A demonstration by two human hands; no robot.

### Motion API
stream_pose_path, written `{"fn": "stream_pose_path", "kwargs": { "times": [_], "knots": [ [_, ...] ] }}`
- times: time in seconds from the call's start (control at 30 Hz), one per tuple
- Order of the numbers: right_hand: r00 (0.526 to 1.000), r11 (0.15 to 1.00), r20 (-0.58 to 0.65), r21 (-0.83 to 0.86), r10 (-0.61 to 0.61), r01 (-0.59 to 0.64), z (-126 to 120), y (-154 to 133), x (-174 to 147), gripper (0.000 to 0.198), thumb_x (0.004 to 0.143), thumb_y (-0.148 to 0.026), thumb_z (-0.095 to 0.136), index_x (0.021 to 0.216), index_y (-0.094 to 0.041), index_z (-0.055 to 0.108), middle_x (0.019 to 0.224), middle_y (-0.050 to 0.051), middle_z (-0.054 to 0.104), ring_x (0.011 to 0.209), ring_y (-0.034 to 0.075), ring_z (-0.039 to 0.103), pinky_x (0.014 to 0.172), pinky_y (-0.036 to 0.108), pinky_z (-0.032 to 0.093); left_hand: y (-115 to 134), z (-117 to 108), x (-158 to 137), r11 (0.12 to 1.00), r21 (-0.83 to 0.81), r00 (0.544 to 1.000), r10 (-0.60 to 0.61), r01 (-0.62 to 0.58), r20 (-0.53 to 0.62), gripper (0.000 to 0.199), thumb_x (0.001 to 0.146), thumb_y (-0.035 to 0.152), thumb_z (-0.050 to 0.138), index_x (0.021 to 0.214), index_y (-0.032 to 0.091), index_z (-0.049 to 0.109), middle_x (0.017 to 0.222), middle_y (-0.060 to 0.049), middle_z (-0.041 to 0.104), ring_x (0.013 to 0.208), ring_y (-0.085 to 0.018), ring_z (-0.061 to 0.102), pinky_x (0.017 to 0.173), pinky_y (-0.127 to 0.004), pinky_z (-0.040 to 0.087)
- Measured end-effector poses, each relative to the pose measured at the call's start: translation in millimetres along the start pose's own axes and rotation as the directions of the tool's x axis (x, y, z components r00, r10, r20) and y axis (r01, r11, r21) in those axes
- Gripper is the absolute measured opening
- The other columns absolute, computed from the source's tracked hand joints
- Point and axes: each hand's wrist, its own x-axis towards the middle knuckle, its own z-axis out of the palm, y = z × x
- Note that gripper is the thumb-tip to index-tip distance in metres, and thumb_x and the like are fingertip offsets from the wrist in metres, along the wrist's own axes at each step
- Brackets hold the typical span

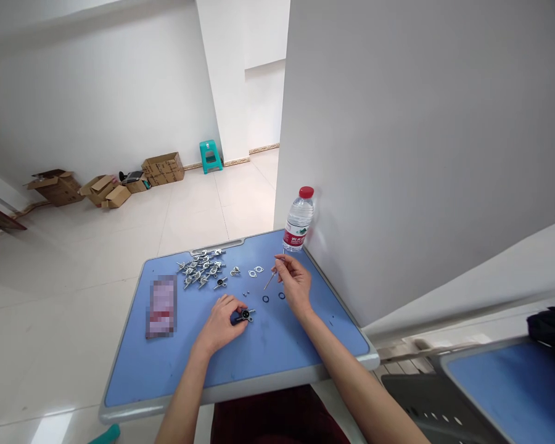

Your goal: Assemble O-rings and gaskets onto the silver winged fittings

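Observation:
My left hand [222,324] is closed around a small metal fitting [245,315] with a round black centre, held low over the blue table [277,351]. In my right hand [295,285] is a thin metal pick-like tool [269,282], its tip slanting down and left; its exact kind is unclear. Below that tip lie a black rubber ring [265,299] and a second ring [282,296]. Two flat metal plates [256,271] rest farther back. Tiny metal pieces [245,294] sit between my hands. A similar fitting [220,283] with a black centre lies beyond my left hand.
A pile of metal fittings [202,269] covers the table's back left, beside a blurred purple packet [161,306]. A water bottle [298,220] stands at the back right corner, against the grey wall [420,154]. Cardboard boxes [163,169] and a green stool [209,156] stand beyond.

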Motion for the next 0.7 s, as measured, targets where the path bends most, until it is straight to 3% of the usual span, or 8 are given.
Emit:
{"fn": "stream_pose_path", "kwargs": {
  "times": [0.27, 0.43, 0.7],
  "knots": [
    [1.000, 1.000, 0.003, -0.006, 0.009, -0.009, -0.4, -1.1, -0.1, 0.027, 0.078, -0.042, 0.067, 0.090, -0.018, 0.067, 0.060, -0.002, 0.056, 0.054, 0.013, 0.050, 0.049, 0.024, 0.040, 0.2, 0.5, -0.3, 1.000, -0.009, 1.000, -0.007, 0.007, -0.004, 0.016, 0.076, 0.009, 0.057, 0.086, 0.022, 0.058, 0.085, -0.001, 0.058, 0.085, -0.020, 0.054, 0.087, -0.036, 0.044],
    [1.000, 1.000, 0.006, -0.027, 0.008, -0.008, -0.4, -2.6, 1.0, 0.029, 0.079, -0.044, 0.065, 0.091, -0.018, 0.066, 0.061, -0.002, 0.055, 0.055, 0.012, 0.049, 0.050, 0.024, 0.040, -1.6, 2.0, 0.0, 1.000, 0.005, 1.000, 0.018, -0.018, -0.003, 0.025, 0.072, 0.004, 0.051, 0.088, 0.022, 0.060, 0.088, -0.001, 0.060, 0.086, -0.020, 0.055, 0.088, -0.037, 0.043],
    [0.999, 0.992, 0.048, -0.128, -0.011, 0.017, -8.6, 2.0, 5.5, 0.030, 0.091, -0.047, 0.049, 0.100, -0.021, 0.059, 0.067, -0.004, 0.045, 0.054, 0.011, 0.046, 0.052, 0.024, 0.041, -1.7, 0.8, -1.2, 1.000, -0.018, 1.000, 0.020, -0.021, -0.004, 0.034, 0.070, 0.002, 0.047, 0.091, 0.022, 0.064, 0.091, -0.004, 0.063, 0.091, -0.022, 0.056, 0.085, -0.036, 0.046]
  ]
}}
